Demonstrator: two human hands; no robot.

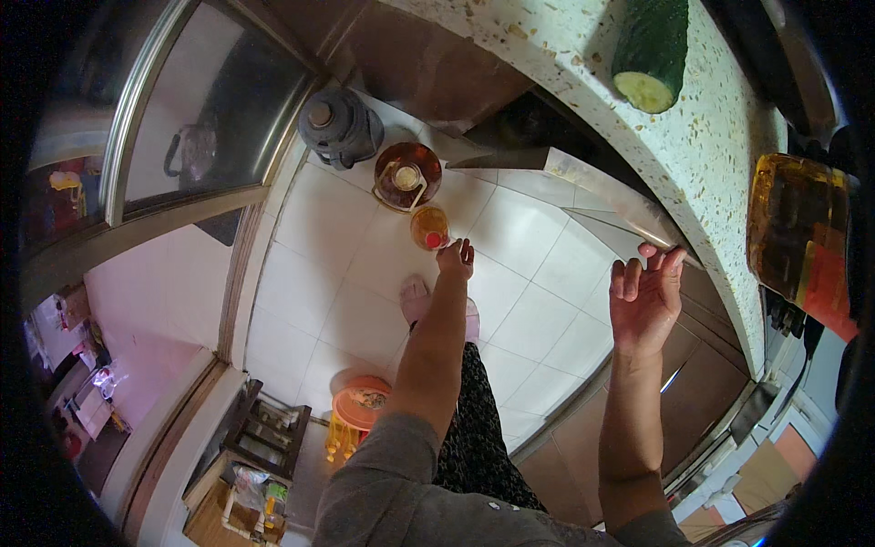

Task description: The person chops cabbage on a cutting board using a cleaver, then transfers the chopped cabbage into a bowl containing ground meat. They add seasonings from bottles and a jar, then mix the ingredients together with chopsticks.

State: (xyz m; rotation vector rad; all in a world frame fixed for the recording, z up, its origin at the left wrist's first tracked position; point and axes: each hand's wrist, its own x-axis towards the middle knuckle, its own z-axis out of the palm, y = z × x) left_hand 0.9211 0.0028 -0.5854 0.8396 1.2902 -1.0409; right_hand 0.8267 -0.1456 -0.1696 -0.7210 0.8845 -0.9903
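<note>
My left hand (455, 258) reaches down over the tiled floor, its fingers at the neck of a clear bottle (428, 224) with a red cap and amber liquid inside. The fingers appear closed on the bottle; whether its base rests on the floor is hard to tell. Right behind it stands a large round jug (425, 161) of dark reddish-brown liquid with a pale lid and a carrying handle. My right hand (646, 294) is raised, palm up, with fingers half curled and nothing in it. Its fingertips come close to the open cabinet door's edge (608, 195); contact is unclear.
A grey insulated jug (340, 126) stands by the sliding door frame (249, 287). On the speckled countertop (711, 164) lies a cut cucumber (649, 65), with an oil bottle (796, 225) beyond. An orange basin (361, 400) and a dark wooden rack (266, 431) are at lower left.
</note>
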